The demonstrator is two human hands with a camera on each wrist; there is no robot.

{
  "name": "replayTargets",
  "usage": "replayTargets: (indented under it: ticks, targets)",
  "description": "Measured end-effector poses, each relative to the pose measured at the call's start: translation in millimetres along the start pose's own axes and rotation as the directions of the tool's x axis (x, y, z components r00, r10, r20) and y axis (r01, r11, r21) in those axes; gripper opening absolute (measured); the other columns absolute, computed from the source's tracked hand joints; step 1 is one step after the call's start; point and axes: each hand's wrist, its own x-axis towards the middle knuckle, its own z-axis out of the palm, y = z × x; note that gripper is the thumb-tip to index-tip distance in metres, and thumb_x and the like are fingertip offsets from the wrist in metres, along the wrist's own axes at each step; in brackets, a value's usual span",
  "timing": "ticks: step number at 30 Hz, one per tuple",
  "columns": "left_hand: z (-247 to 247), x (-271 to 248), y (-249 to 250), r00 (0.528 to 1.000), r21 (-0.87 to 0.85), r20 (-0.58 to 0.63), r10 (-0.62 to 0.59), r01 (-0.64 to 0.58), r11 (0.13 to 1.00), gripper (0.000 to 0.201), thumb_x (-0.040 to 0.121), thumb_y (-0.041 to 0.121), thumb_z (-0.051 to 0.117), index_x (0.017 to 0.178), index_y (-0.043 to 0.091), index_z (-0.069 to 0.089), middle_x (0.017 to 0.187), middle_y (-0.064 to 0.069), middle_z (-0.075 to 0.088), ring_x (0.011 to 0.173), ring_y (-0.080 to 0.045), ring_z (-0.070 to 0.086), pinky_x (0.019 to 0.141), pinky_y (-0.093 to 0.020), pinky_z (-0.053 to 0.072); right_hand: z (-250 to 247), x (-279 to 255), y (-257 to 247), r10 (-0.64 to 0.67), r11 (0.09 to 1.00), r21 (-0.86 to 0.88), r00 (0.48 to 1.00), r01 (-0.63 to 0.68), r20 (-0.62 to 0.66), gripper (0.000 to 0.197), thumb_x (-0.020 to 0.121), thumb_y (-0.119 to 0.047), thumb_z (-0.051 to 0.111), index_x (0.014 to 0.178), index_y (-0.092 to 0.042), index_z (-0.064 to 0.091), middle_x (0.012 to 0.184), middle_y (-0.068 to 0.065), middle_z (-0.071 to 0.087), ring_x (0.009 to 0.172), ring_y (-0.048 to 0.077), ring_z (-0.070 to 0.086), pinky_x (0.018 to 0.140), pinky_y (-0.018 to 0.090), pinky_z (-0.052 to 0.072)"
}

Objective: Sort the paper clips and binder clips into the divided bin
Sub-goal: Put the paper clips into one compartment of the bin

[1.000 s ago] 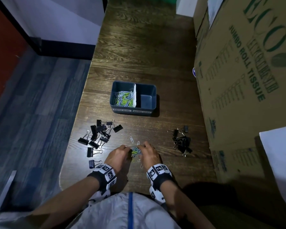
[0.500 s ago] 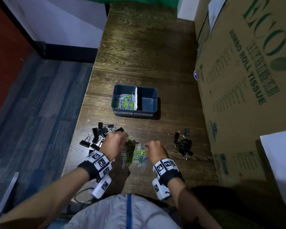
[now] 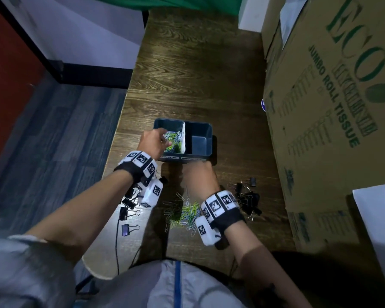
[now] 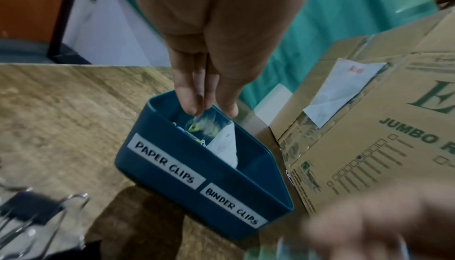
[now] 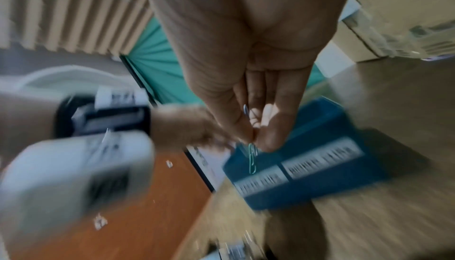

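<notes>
On the bench's near edge lies a loose heap of paper clips, with binder clips toward the left edge and more binder clips toward the right. Just short of the divided bin, the right hand pinches a few paper clips. Farther in, the left hand hangs over the left compartment, marked PAPER CLIPS, fingers extended downward, blurred clips beneath.

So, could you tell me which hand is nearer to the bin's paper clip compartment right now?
Left. The left hand is over the paper clip compartment, letting clips fall in. The right hand is short of the bin's front wall, pinching paper clips.
</notes>
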Motion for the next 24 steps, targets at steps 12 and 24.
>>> replayTargets:
  ticks: [12, 24]
  targets:
    - [65.8, -126.7, -45.3, 0.905, 0.228, 0.421, 0.057, -0.167, 0.959, 0.037, 0.091, 0.035, 0.061, 0.122, 0.016, 0.052, 0.115, -0.004, 0.054, 0.099, -0.022, 0.058, 0.082, -0.038, 0.054, -21.5, 67.0, -37.2, -0.115, 0.993, 0.005, 0.984, 0.117, -0.133, 0.027, 0.090, -0.011, 0.068, 0.116, -0.014, 0.073, 0.092, 0.010, 0.075, 0.085, 0.024, 0.070, 0.085, 0.033, 0.056]
    - [101.4, -185.2, -71.2, 0.739, 0.432, 0.670, 0.079, -0.473, 0.768, 0.098, 0.085, 0.055, 0.059, 0.153, 0.020, -0.002, 0.160, -0.014, -0.009, 0.146, -0.035, 0.003, 0.114, -0.049, 0.021, 82.8, -54.4, 85.8, 0.023, 0.884, -0.408, 0.853, 0.226, 0.522, 0.110, 0.078, -0.015, 0.082, 0.159, -0.027, 0.008, 0.167, -0.001, -0.013, 0.153, 0.022, -0.006, 0.123, 0.049, 0.015]
